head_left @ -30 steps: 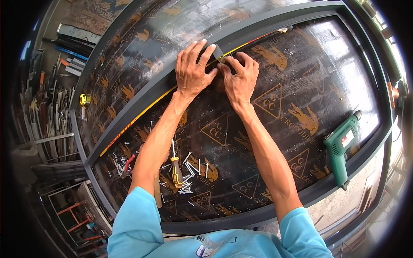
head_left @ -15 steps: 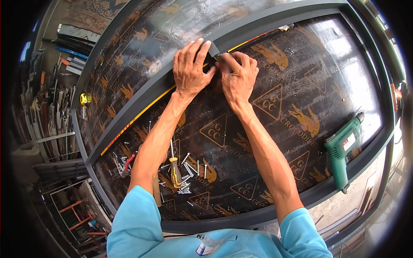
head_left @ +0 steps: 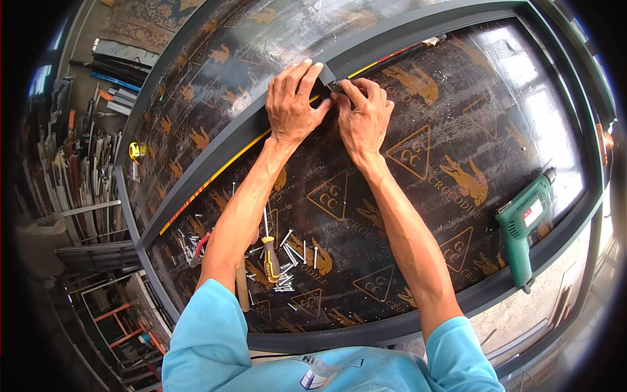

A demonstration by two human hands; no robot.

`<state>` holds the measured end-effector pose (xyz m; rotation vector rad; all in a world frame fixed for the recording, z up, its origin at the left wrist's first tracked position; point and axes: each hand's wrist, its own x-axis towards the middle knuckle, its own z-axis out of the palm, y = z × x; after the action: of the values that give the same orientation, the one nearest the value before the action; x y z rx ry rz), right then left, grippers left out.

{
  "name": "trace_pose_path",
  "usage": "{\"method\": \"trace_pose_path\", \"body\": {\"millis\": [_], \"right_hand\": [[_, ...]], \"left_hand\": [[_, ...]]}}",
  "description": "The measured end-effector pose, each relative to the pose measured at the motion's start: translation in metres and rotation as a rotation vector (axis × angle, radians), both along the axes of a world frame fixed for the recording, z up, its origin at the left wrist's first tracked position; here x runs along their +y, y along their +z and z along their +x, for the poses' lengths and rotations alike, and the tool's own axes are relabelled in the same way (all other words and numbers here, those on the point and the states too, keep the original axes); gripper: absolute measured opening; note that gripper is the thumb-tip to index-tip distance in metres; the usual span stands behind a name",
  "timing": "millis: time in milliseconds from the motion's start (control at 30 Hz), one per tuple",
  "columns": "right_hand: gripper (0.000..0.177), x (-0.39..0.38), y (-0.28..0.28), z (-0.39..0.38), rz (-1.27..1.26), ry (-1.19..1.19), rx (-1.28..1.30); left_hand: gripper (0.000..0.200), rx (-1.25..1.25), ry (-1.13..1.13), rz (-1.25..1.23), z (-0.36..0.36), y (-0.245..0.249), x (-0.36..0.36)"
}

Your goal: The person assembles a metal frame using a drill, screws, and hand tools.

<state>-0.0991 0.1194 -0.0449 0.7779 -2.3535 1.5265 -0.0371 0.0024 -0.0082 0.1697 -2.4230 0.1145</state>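
Note:
My left hand grips a dark grey metal bar, its fingers over the top and its thumb on the near side. Close beside it, my right hand is closed in a pinch at a short grey block on the bar. A small shiny piece shows at the right fingertips, too small to name. Below the bar runs a thin yellow and red strip, partly covered by my left hand.
On the black printed board lie a yellow-handled screwdriver, several loose screws and red-handled pliers, partly behind my left arm. A green power drill rests at the right frame edge. A yellow tape measure sits far left.
The view has shifted slightly, so the tools appear a little to the right. My right fingers have moved slightly at the bar; my left hand keeps its grip.

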Motion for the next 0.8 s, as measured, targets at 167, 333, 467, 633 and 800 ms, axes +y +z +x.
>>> {"method": "trace_pose_path", "body": {"millis": [167,333,467,633,800], "right_hand": [[0.023,0.002,0.004,0.000,0.002,0.010,-0.031],[0.046,0.034,0.022,-0.011,-0.146,0.296,-0.397],[0.055,0.164,0.099,-0.011,0.304,0.066,-0.077],[0.097,0.303,0.087,0.002,0.932,-0.429,0.034],[0.099,0.322,0.073,0.007,1.037,-0.454,-0.160]], "left_hand": [[0.067,-0.004,-0.003,-0.011,-0.001,0.000,-0.001],[0.066,-0.050,0.029,0.022,0.004,0.004,0.001],[0.067,-0.117,0.043,0.074,0.004,0.007,-0.001],[0.066,-0.083,0.014,0.013,0.006,-0.001,-0.008],[0.067,-0.108,0.028,0.006,0.010,0.000,-0.005]]}}
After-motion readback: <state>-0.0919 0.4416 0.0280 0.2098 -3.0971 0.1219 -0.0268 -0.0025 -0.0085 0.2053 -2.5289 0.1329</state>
